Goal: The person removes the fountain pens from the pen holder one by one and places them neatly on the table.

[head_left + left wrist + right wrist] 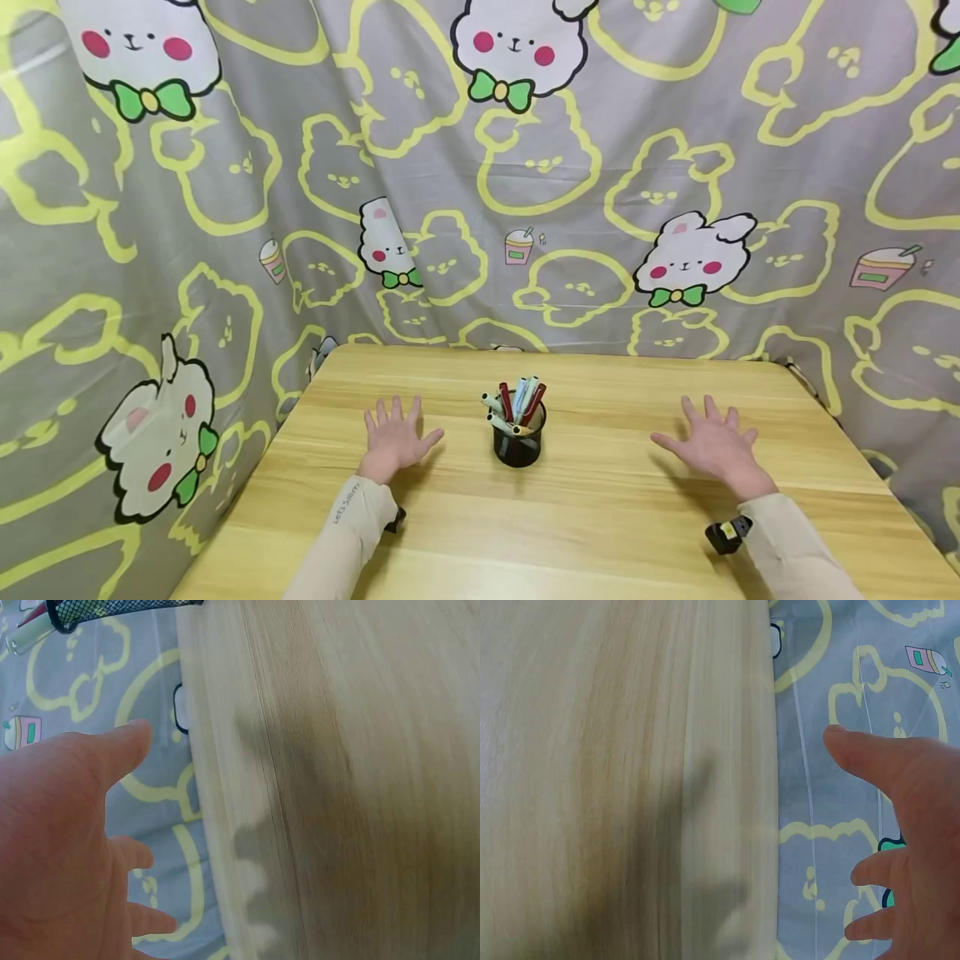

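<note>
A black mesh pen holder (517, 448) stands upright on the wooden table, filled with several pens (517, 402) in dark red, pale green and light blue. To its left my left hand (395, 437) is spread, palm down, above the tabletop and holds nothing. My right hand (716, 446) is spread in the same way farther off on the right side, also with nothing in it. In the left wrist view, part of the pen holder (124, 607) shows at the top, beyond the thumb. The right wrist view shows the right hand (930, 825) with a shadow on the wood.
The light wooden table (525, 533) reaches back to a grey curtain (450, 183) printed with yellow outlines and white rabbits. That cloth also hangs along the left side. A small black device (727, 533) sits at the right wrist, another (396, 521) at the left.
</note>
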Tool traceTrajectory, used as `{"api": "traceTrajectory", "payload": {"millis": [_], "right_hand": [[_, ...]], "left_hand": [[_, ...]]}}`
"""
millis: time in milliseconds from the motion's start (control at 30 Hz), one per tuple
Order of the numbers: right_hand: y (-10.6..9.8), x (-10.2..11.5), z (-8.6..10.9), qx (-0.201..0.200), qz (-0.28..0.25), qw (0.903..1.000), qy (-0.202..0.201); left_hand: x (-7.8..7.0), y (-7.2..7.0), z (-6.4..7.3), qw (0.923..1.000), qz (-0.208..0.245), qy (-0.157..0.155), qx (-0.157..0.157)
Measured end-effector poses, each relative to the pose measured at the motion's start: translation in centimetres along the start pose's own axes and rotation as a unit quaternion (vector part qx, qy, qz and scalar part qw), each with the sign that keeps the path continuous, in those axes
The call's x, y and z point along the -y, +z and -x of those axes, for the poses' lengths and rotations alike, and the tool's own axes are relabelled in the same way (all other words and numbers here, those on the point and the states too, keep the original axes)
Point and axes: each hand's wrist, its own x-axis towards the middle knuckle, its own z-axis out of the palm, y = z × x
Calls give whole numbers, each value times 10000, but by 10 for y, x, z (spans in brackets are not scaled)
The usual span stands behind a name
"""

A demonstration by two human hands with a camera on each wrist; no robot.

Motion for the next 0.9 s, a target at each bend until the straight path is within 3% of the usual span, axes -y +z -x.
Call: {"api": "traceTrajectory", "payload": {"millis": [133, 267, 500, 700, 900], "right_hand": [[-1, -2, -1, -95, 22, 9999, -109], [1, -1, -3, -241, -275, 9983, -456], [11, 9, -16, -108, -1469, 9845, -955], [17, 30, -28, -89, -2350, 9664, -1039], [20, 51, -38, -92, -2833, 9529, -1077]], "left_hand": [[4, 1, -3, 9993, 282, 238, -30], [4, 3, -5, 9919, 997, 783, 33], [-10, 7, -9, 9612, 2302, 1438, 499], [-28, 16, -12, 9369, 2842, 1896, 743], [-48, 24, -13, 9128, 3416, 2028, 946]]}}
